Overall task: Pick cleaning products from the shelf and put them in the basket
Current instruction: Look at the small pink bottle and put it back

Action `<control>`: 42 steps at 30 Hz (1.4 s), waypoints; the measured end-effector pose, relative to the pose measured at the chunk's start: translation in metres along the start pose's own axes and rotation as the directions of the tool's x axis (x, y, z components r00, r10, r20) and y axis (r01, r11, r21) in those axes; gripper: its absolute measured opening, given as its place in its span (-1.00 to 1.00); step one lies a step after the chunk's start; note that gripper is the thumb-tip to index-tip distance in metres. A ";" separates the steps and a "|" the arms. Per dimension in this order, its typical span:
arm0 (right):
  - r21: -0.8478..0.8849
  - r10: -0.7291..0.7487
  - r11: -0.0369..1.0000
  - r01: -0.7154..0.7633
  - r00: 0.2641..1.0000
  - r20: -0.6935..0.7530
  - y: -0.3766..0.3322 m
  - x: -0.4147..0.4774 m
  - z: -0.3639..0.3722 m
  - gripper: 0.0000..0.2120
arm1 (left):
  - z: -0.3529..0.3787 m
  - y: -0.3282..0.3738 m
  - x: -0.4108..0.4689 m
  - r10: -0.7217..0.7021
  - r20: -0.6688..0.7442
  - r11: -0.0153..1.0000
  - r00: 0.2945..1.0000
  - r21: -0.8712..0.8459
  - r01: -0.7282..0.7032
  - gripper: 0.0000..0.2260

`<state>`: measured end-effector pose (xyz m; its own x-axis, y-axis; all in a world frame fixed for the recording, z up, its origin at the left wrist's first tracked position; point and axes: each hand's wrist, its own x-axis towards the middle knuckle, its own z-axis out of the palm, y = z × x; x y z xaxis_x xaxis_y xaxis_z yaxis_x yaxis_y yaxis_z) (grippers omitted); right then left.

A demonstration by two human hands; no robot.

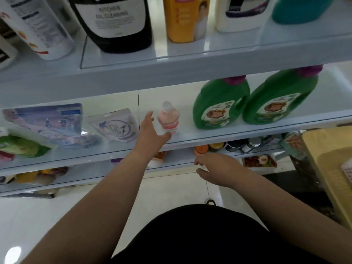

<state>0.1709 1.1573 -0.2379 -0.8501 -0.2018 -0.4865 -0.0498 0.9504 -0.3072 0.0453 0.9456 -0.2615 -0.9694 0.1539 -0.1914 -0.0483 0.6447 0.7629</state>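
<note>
Head view | left hand was open, spread beside small pink bottle standing near shelf's front edge, likely poised to grasp | right hand hung open, empty, below that edge

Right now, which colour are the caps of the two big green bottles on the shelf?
Purple; the head view shows both caps, partly hidden by the shelf above.

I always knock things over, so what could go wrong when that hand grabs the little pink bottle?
The little pink bottle is slim and stands near the edge of the shelf; the left hand, open beside it, might tip it off. If it falls sideways, it could bump the green jug.
</note>
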 end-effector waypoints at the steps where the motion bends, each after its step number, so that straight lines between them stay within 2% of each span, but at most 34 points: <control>1: -0.017 -0.023 1.000 0.023 1.000 0.004 0.009 0.001 -0.005 -0.66 | 0.007 0.007 0.008 -0.019 -0.024 0.999 1.000 -0.034 0.018 -0.20; 4: -0.038 -0.075 0.996 0.075 0.997 0.001 0.032 0.005 -0.020 -0.68 | 0.025 0.013 0.025 -0.056 -0.068 0.996 0.996 -0.072 0.051 -0.36; 7: 0.009 -0.080 0.997 0.080 0.997 -0.016 0.054 0.009 -0.032 -0.69 | 0.033 0.012 0.029 -0.104 -0.054 0.991 0.993 -0.091 0.099 -0.36; 11: 0.174 -0.076 0.981 0.088 0.994 -0.075 0.075 0.014 -0.036 -0.74 | 0.036 0.016 0.011 -0.142 -0.066 0.986 0.988 -0.097 0.135 -0.43; 14: 0.421 -0.062 0.903 0.080 0.996 -0.057 0.075 0.017 -0.040 -0.73 | 0.032 0.028 -0.023 -0.194 0.019 0.962 0.981 -0.194 0.194 -0.44; 17: 0.709 -0.110 0.704 0.047 0.993 0.043 0.056 0.014 -0.042 -0.54 | 0.030 0.046 -0.065 -0.221 0.135 0.898 0.966 -0.359 0.256 -0.36; 20: 0.935 -0.142 0.354 -0.038 0.985 0.094 0.031 0.012 -0.037 -0.50 | 0.030 0.062 -0.093 -0.234 0.191 0.833 0.953 -0.466 0.298 -0.40; 22: 0.986 -0.125 0.144 -0.081 0.987 0.099 0.016 0.011 -0.037 -0.48 | 0.028 0.067 -0.105 -0.226 0.176 0.853 0.958 -0.439 0.282 -0.55; 24: 0.996 -0.116 0.025 -0.085 0.989 0.087 0.002 0.009 -0.036 -0.44 | 0.019 0.067 -0.113 -0.195 0.125 0.923 0.973 -0.312 0.226 -0.65; 28: 0.996 -0.139 -0.086 -0.013 0.990 0.001 -0.031 0.004 -0.031 -0.50 | -0.010 0.059 -0.124 -0.099 0.098 0.975 0.990 -0.191 0.117 -0.57; 30: 0.996 -0.130 -0.060 0.066 0.989 -0.073 -0.047 0.000 -0.028 -0.56 | -0.024 0.051 -0.133 -0.084 0.098 0.973 0.992 -0.208 0.103 -0.54; 32: 0.969 -0.089 0.142 0.204 0.977 -0.193 -0.060 -0.009 -0.027 -0.56 | -0.035 0.038 -0.145 -0.051 0.063 0.962 0.997 -0.267 0.066 -0.49; 34: 0.882 -0.092 0.352 0.313 0.949 -0.300 -0.074 -0.021 -0.025 -0.48 | -0.043 0.023 -0.159 -0.004 0.007 0.942 1.000 -0.334 0.006 -0.42; 35: 0.844 -0.102 0.397 0.361 0.931 -0.350 -0.081 -0.026 -0.021 -0.44 | -0.044 0.015 -0.164 0.033 -0.008 0.937 0.999 -0.348 -0.034 -0.37; 38: 0.802 -0.097 0.372 0.467 0.879 -0.467 -0.108 -0.041 -0.008 -0.42 | -0.044 -0.009 -0.175 0.120 -0.022 0.938 0.992 -0.324 -0.121 -0.17; 42: 0.671 -0.053 0.559 0.487 0.829 -0.557 -0.136 -0.058 0.005 -0.47 | -0.042 -0.027 -0.186 0.173 -0.189 0.953 0.967 -0.216 -0.213 -0.18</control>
<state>0.2295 1.0391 -0.1716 -0.9939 -0.0860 0.0692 -0.0904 0.2739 -0.9575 0.2164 0.8681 -0.2206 -0.9909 0.1189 0.0633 0.1080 0.4198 0.9012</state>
